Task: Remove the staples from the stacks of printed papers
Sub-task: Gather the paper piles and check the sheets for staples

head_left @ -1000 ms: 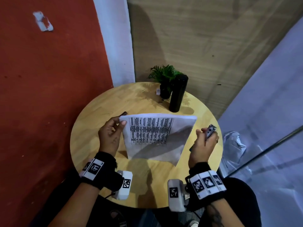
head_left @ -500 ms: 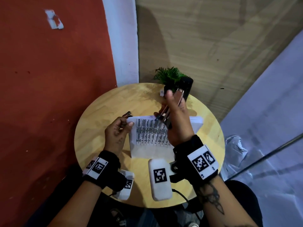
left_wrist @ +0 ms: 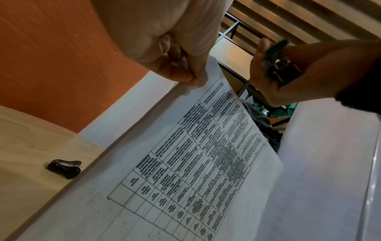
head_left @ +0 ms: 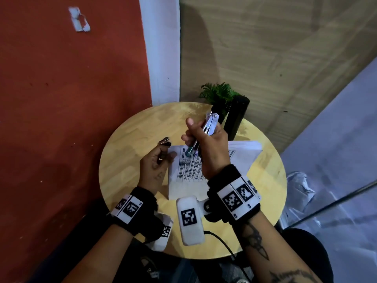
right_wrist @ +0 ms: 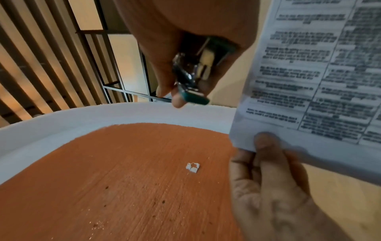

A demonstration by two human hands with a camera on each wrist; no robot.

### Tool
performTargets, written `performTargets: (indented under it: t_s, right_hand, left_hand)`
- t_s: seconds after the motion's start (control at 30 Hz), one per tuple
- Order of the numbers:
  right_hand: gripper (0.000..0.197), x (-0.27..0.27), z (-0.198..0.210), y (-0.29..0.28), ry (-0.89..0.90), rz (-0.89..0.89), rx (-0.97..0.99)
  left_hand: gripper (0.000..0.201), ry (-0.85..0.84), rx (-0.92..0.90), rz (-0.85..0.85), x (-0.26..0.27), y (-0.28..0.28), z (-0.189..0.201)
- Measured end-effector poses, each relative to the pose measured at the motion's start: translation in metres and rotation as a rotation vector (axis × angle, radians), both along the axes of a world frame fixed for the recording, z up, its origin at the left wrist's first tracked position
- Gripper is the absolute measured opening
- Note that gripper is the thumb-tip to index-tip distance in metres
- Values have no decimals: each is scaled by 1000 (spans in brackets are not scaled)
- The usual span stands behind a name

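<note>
Near edge of the round table (head_left: pixel 126 176): your left hand (head_left: pixel 153 170) is pinching the near-left corner of the stapled papers (head_left: pixel 187 172), thumb and fingers closed on the sheet and lifting it off the wood. A further stack (head_left: pixel 244 148) is lying flat on the right, partly under them.

Just beyond: your right hand (head_left: pixel 206 144) is curling round a metal stapler-like tool with a green tip (head_left: pixel 208 127), fingers clamped on it, tip pointing down toward the top of the page, not yet touching. I cannot make out the staple.

Left of the page, a small dark staple remover (left_wrist: pixel 65 168) is sitting unused on the table.

Far side: black bottle (head_left: pixel 236 117), potted plant (head_left: pixel 218 94).

Risks, as I judge them: the held corner is flexing, so prying could tear the paper; the tip could slip toward your left fingers (right_wrist: pixel 266 146); a freed staple could fly off the table.
</note>
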State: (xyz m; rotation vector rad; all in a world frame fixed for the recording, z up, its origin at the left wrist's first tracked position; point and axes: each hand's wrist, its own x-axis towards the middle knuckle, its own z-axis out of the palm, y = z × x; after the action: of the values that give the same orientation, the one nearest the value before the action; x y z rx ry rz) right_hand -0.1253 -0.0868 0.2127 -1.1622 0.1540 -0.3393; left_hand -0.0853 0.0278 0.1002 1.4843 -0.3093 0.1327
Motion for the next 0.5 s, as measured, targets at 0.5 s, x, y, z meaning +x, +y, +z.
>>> performTargets:
  t_s: [0.5]
  right_hand:
    - [49,15,-53,24,-127,-458,-997]
  left_hand:
    - [24,-10,5,18,-13,-6,5]
